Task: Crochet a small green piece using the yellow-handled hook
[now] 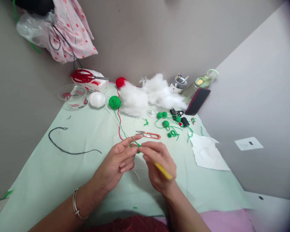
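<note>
My left hand (119,158) pinches a small green crochet piece (139,149), with green yarn running over the raised index finger. In my right hand (160,162) is a crochet hook (163,171) with a yellow handle, its tip end at the green piece. Fingers partly hide the piece and the hook's tip. Red, white and green strands lead from the hands back to a green yarn ball (114,102), a white yarn ball (97,100) and a red yarn ball (120,82). Just beyond my fingertips lie orange thread snips (151,135).
White stuffing (135,98) is heaped at the back. Several small green crocheted balls (165,124) lie right of centre, near a leaning phone (197,101) and a bottle (195,87). Red scissors (84,76) rest on a tissue pack (96,85). A black cord (60,149) lies left, white paper (206,153) right.
</note>
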